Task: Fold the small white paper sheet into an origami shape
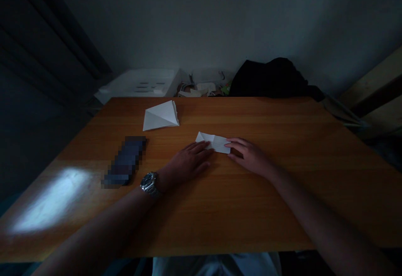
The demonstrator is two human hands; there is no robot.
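A small folded strip of white paper point(216, 141) lies on the wooden table in front of me, creased across its left part. My left hand point(191, 161) rests palm down with its fingers stretched out, their tips over the paper's lower left edge. On its wrist is a metal watch. At the paper's right end, my right hand point(248, 154) touches the top with its fingertips. Its thumb is apart from the fingers, by the lower right corner. Neither hand is closed around the paper.
A larger folded white paper point(161, 116) lies toward the table's far left. Nearer on the left is a blurred dark flat object point(126, 161). Behind the table point(282, 200) stand a white tray point(150, 79), some clutter and a black cloth heap point(273, 79) against the wall.
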